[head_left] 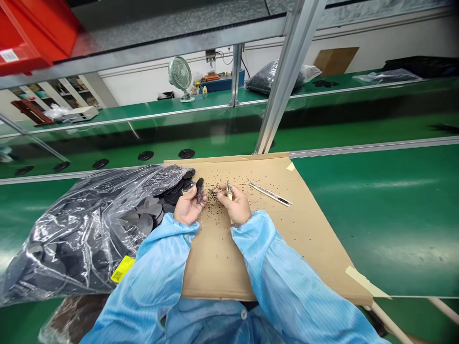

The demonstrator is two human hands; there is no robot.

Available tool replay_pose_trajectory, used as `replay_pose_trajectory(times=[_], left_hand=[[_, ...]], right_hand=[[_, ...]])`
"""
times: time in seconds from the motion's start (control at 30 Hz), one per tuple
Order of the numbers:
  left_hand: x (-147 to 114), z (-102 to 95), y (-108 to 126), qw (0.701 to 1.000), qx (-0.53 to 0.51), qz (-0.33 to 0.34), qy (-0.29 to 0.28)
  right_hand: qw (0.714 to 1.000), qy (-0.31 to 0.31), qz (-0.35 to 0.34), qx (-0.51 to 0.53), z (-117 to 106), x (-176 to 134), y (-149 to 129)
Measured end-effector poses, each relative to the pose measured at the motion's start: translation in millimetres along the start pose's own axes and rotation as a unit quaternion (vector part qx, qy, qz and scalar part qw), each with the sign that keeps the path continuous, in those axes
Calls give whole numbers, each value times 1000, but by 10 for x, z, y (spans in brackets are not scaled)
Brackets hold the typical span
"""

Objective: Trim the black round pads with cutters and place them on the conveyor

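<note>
My left hand (189, 206) is closed on a black disc (200, 190), which is turned nearly edge-on. Across a small gap, my right hand (236, 205) grips a small tool with a yellowish handle and a metal tip (229, 190); its exact kind is too small to make out. Black crumbs (214, 195) lie scattered between and around both hands on a cardboard sheet (215, 267). To the right of my right hand lies a slim, pale craft knife (271, 194). Beside my left hand, many black discs (152, 211) spill from the mouth of a clear plastic bag (82, 234).
A metal upright (283, 76) rises just behind the cardboard. Several black discs (145, 155) sit in a spaced row on the green belt (222, 131) beyond. Farther back stand a fan (180, 74) and another filled bag (265, 79). A red bin (32, 33) hangs over the upper left.
</note>
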State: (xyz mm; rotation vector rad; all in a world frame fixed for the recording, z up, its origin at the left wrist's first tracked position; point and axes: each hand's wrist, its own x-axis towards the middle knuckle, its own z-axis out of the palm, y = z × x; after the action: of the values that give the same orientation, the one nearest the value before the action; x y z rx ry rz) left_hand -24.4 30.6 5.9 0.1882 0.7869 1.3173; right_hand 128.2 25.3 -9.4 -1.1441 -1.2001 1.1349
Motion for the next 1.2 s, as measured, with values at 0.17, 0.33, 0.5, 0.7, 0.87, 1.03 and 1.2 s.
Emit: replay_pose_trajectory(times=[0.17, 0.33, 0.5, 0.7, 0.87, 1.03, 1.2], left_hand=[[-98, -69, 55, 989, -68, -30, -127], [-181, -115, 68, 990, -37, 11, -137], [-190, -171, 60, 989, -16, 38, -142], [-183, -197, 64, 990, 8, 29, -135], [-199, -181, 75, 990, 0, 27, -140], [-109, -84, 30, 986, 22, 46, -156], [-8, -45, -138, 970, 181, 42, -158]], right_hand=[[999, -12, -26, -43, 6, -43, -6], [994, -24, -51, -94, 19, -89, -35], [990, -34, -68, -120, 20, -95, -43], [991, -30, -50, -120, 19, -94, -58], [999, -38, -2, -21, 35, -80, -100], [942, -102, 165, 274, -18, -15, -151], [936, -88, 170, 294, -86, 17, -136]])
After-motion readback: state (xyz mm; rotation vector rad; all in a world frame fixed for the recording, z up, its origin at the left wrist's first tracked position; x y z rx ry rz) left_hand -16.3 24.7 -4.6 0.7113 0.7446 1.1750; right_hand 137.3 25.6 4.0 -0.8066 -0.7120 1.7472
